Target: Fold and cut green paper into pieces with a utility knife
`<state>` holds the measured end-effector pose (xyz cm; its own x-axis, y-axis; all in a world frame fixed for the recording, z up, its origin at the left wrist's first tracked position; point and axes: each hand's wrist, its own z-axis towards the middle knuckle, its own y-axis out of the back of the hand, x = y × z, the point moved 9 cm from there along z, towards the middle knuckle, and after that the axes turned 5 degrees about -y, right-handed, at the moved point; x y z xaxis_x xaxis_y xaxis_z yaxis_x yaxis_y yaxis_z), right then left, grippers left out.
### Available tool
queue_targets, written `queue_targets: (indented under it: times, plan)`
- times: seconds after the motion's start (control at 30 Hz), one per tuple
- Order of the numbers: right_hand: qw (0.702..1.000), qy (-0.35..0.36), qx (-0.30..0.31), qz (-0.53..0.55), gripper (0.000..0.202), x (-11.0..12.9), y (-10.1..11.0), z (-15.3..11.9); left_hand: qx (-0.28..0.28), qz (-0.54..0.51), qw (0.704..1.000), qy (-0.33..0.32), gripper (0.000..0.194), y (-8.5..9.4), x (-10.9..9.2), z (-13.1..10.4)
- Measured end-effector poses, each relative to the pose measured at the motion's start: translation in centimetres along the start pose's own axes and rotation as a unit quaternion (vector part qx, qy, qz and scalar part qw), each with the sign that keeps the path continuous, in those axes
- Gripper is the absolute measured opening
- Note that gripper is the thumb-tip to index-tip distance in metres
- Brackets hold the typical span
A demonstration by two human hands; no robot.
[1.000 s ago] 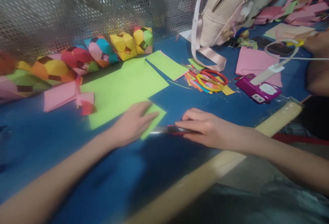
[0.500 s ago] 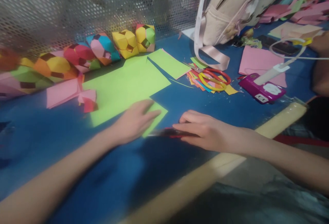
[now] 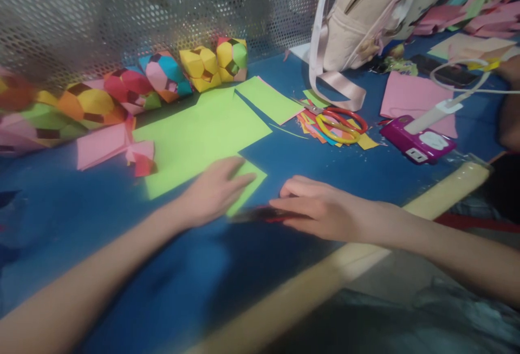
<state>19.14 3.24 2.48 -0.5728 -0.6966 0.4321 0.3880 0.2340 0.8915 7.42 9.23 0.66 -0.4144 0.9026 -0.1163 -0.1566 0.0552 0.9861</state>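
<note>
A small piece of lime-green paper lies under my left hand, whose fingers hold it down at the table's middle. My right hand is closed around a slim red-and-black bladed tool. Motion blurs the tool, so I cannot tell whether it is a knife or scissors. Its tip points left, close to the small paper's lower corner. Larger lime-green sheets are spread just beyond my left hand. A thin green offcut lies beside them.
Colourful folded-paper shapes line the perforated metal panel. Scissors rest on paper scraps. A purple power adapter, pink paper and a pale bag stand at right. Another person's hand shows at the right edge.
The view has shifted slightly. My right hand and the bladed tool have moved a little left, and the blade looks more blurred. My left hand stays on the small paper.
</note>
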Motion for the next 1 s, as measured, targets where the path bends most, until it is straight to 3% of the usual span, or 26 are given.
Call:
queue_targets:
  times: [0.1,0.2,0.3,0.4,0.5,0.57,0.67,0.73,0.83,0.93,1.0]
  plan:
    - [1.000,0.022,0.003,0.004,0.025,0.6,0.2,0.0,0.002,0.007,1.000,0.001,0.045,0.0,0.0,0.0]
    - [0.999,0.008,-0.021,0.026,0.026,-0.1,1.7,-0.1,0.000,0.001,1.000,0.000,0.044,0.0,0.0,0.1]
    - [0.994,-0.061,-0.083,0.031,0.027,-3.1,4.2,-0.3,-0.019,-0.018,1.000,0.011,0.043,0.4,0.0,0.0]
    - [0.972,-0.172,-0.153,-0.054,0.028,-7.3,6.1,-1.1,-0.050,-0.032,0.998,0.024,0.039,1.1,0.1,-0.2]
    - [0.939,-0.260,-0.154,-0.163,0.028,-10.6,6.2,-2.0,-0.087,-0.045,0.994,0.046,0.035,1.7,0.6,-0.5]
    - [0.928,-0.274,-0.136,-0.211,0.028,-11.4,5.8,-2.1,-0.119,-0.047,0.989,0.078,0.033,2.2,1.3,-0.7]
    - [0.932,-0.245,-0.143,-0.226,0.028,-10.3,5.8,-1.7,-0.174,-0.056,0.974,0.135,0.028,3.0,2.8,-1.3]
    - [0.948,-0.219,-0.168,-0.161,0.028,-8.9,6.3,-0.9,-0.211,-0.081,0.960,0.167,0.023,3.4,3.8,-1.8]
    - [0.961,-0.212,-0.168,0.057,0.026,-7.4,6.3,1.2,-0.257,-0.135,0.931,0.219,0.019,3.5,5.4,-2.7]
    - [0.924,-0.265,-0.079,0.263,0.026,-7.2,4.3,4.4,-0.249,-0.166,0.920,0.254,0.017,2.8,6.2,-3.1]
    - [0.905,-0.304,-0.040,0.293,0.026,-7.5,3.3,6.3,-0.215,-0.171,0.927,0.254,0.023,2.1,6.1,-2.8]
